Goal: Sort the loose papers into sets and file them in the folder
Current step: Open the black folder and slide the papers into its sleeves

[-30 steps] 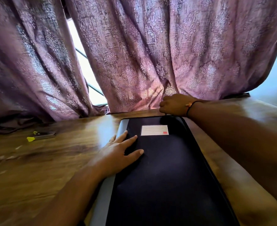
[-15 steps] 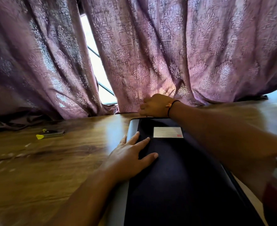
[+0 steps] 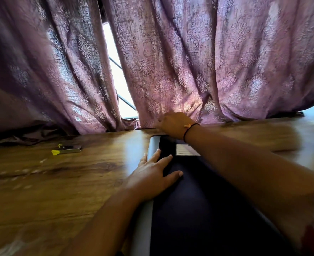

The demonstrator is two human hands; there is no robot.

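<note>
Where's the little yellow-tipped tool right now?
In the head view the yellow-tipped tool lies on the table, left of the black folder and left hand, near the curtain.

Matt black folder (image 3: pixel 198 209) on glossy wooden table (image 3: pixel 60 182).

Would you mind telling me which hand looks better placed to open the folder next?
Probably the right. The right hand sits at the far edge of the closed black folder, while the left hand lies flat on it beside its grey spine, apparently steadying it.

Black, perhaps navy, folder (image 3: pixel 198 209), mauve damask curtain (image 3: pixel 208 61), wood-grain table (image 3: pixel 50 191)
</note>
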